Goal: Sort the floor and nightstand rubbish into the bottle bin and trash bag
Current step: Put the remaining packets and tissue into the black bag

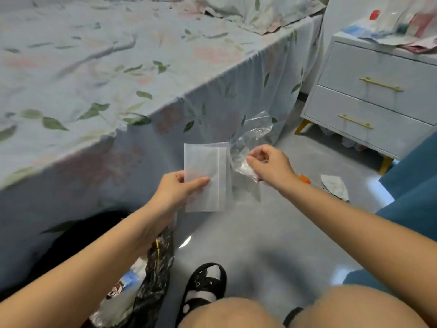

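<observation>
My left hand (177, 188) pinches the lower left edge of a flat frosted plastic pouch (204, 178) held up over the floor. My right hand (269, 163) pinches a crumpled clear plastic wrapper (250, 136) that rises beside the pouch's right edge. Below my left forearm hangs a black trash bag (156, 268) with packaging showing in it. On the floor to the right lie a grey crumpled wrapper (335, 185) and a small orange piece (303, 178). The nightstand (378, 100) at the upper right carries a heap of wrappers and packets (402, 27).
A bed with a floral sheet (118, 79) fills the left side, its skirt hanging to the grey floor (272, 233). A teal seat (411, 181) stands at the right. My knees and a black sandal (205, 287) are at the bottom.
</observation>
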Demonstrator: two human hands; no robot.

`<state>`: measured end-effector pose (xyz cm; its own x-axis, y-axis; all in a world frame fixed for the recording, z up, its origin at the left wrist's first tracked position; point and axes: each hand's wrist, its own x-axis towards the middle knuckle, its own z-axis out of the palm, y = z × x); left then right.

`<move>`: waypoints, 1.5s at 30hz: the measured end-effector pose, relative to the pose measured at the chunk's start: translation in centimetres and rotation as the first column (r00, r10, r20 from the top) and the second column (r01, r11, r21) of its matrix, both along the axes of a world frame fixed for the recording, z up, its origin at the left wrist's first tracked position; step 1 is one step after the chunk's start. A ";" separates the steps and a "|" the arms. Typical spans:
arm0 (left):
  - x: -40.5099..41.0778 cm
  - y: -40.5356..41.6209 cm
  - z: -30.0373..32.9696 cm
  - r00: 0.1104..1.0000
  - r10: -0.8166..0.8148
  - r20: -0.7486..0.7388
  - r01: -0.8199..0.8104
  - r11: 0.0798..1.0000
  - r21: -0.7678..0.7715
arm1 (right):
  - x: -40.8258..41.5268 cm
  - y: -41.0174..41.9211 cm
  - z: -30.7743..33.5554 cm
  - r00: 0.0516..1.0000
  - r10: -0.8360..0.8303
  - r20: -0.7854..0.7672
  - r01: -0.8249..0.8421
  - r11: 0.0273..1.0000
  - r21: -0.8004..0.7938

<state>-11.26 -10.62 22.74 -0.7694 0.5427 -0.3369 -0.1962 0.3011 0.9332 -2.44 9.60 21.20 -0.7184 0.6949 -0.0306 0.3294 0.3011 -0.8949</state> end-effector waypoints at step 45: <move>5.0 -29.4 2.2 0.968 0.095 0.232 -0.117 0.990 0.082 | 1.0 -30.7 6.9 0.738 0.650 0.182 -0.576 0.746 -0.335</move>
